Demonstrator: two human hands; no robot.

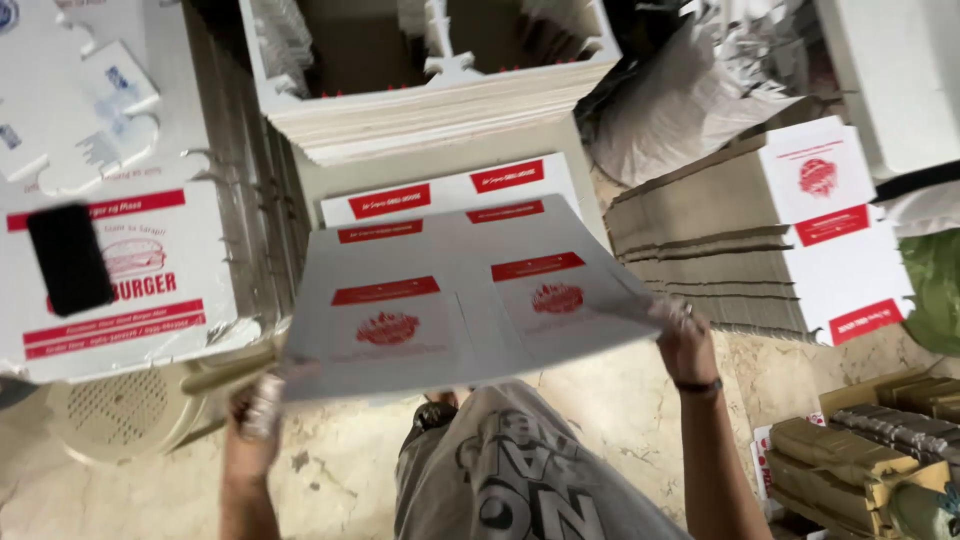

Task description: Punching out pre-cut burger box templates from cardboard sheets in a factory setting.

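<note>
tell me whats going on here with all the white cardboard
A person holds a flat printed cardboard sheet in the air with both hands: the left hand grips its near left corner, the right hand its right edge. The sheet is white with red panels. Beyond it lies a tall stack of blank sheets; a black phone rests on a printed pile to the left.

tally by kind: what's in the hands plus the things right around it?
Printed white cardboard sheet, held at its near corners by the left hand and right hand: 1
Stacks of flat printed cardboard at right: 1
Stacks of plain white sheets ahead: 1
Black phone: 1
Total: 4
</note>
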